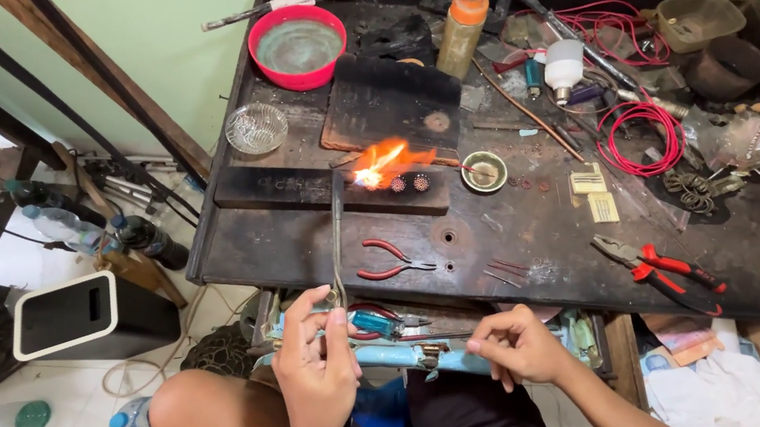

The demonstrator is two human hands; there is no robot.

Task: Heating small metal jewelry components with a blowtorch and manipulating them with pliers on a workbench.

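On the dark workbench (305, 244), the charred block (297, 187) bears two round pieces (408, 183) under flame, the left hand (318, 371) grasping the torch (339, 239) just before it, the right hand (517, 345) loosely clenched, nothing visibly held.

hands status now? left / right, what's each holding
Left hand: closed on the torch, flame on the small round pieces.
Right hand: fingers curled at the drawer edge; grip cannot be told.
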